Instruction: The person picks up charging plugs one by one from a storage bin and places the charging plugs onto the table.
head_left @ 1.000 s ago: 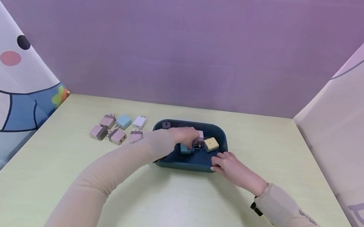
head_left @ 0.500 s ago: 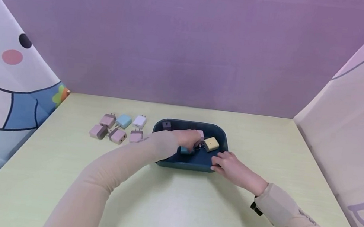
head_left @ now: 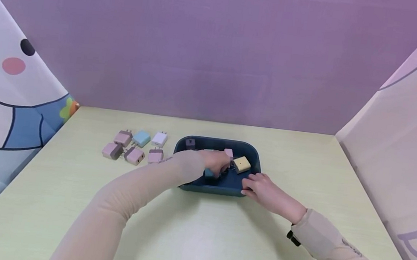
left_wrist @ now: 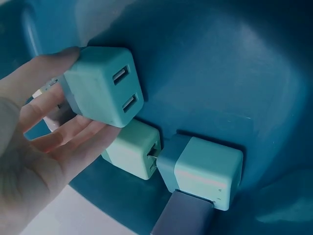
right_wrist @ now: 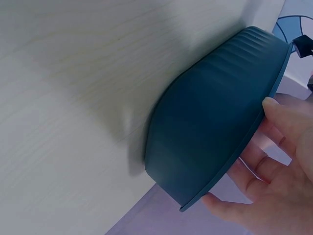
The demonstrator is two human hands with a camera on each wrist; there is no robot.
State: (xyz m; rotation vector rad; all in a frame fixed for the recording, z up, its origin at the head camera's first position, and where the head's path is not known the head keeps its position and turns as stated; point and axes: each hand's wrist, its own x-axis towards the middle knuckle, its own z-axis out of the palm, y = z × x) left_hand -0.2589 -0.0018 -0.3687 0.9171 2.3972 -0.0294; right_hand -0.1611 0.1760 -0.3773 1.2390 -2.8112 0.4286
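Your left hand (left_wrist: 44, 161) pinches the teal plastic cube charger (left_wrist: 98, 83), upper left of the wrist frame: thumb above, fingers below, USB ports facing right, away from your palm. Your right hand (head_left: 265, 191), farther off, grips the dark-blue plastic tray (head_left: 231, 183) at its lower-right rim.

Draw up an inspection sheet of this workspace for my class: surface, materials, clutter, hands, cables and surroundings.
Surface: pale table.
Job's things: a dark blue bin with a yellow charger and others, partly hidden, inside; left of it, four pink-and-grey chargers, a blue charger and a white charger show.
Clutter: nothing seen.
Hands: the left hand holds a two-port charger inside the bin; the right hand grips the bin's near right corner.
Cables: nothing seen.
Surroundings: purple backdrop behind, cartoon-printed panel at left, pale panel at right.
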